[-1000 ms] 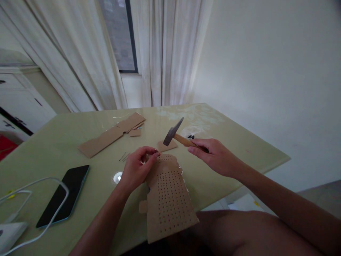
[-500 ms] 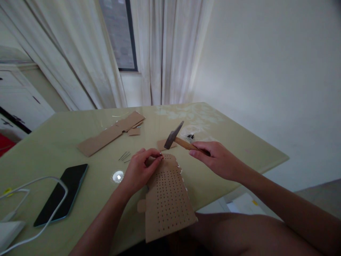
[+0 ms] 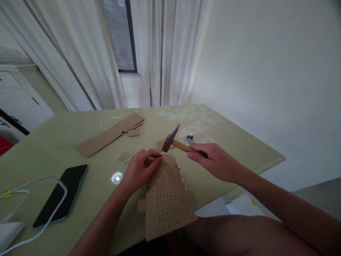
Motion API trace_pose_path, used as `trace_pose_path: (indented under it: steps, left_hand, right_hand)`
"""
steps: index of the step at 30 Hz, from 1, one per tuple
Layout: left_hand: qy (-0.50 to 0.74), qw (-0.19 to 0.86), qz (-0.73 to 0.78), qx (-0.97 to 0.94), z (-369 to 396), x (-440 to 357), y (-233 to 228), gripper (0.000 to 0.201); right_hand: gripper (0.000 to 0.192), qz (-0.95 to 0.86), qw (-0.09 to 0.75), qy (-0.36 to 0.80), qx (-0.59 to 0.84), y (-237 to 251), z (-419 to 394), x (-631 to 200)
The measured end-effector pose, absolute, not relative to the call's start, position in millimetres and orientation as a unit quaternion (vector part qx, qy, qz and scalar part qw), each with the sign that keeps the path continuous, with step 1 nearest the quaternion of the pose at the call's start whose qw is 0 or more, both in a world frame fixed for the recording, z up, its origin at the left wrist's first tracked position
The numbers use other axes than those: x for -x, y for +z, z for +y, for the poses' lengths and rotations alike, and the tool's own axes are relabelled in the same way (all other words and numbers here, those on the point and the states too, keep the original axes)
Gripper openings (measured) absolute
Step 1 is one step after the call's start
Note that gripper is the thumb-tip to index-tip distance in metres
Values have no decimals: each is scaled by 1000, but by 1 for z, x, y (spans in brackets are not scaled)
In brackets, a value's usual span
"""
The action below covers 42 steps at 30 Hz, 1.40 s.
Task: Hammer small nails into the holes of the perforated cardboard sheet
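A person's left hand [image 3: 138, 170] pinches a tiny nail, too small to see clearly, at the top edge of a brown cardboard sheet punched with rows of small holes [image 3: 167, 199]. The right hand [image 3: 213, 160] grips a small wooden-handled hammer with a dark metal head [image 3: 170, 138], head just above the pinch. A black smartphone [image 3: 61, 195] and white cable [image 3: 39, 206] lie to the left on the pale green glossy table [image 3: 239, 149].

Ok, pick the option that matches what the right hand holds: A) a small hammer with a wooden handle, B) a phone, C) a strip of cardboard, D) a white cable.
A: the right hand grips the wooden handle of a small hammer, its metal head poised just above the perforated cardboard that the left hand pinches at its top edge.
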<state>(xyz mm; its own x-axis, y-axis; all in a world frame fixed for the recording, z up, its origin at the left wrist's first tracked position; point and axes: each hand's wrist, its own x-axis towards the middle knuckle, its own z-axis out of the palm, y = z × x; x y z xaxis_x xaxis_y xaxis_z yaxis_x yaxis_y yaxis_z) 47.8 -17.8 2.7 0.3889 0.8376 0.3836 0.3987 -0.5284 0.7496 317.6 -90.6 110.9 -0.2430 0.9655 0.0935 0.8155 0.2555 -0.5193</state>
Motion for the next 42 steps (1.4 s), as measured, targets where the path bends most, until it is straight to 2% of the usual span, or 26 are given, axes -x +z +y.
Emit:
trace_pose_path:
  steps: [26, 42]
  left_hand:
    - [394, 242, 403, -790, -19, -51, 4, 18]
    - [404, 251, 399, -784, -18, -49, 1, 19]
  right_hand:
    - [34, -778, 186, 154, 580, 125, -100, -297]
    - [33, -771, 184, 157, 589, 122, -99, -300]
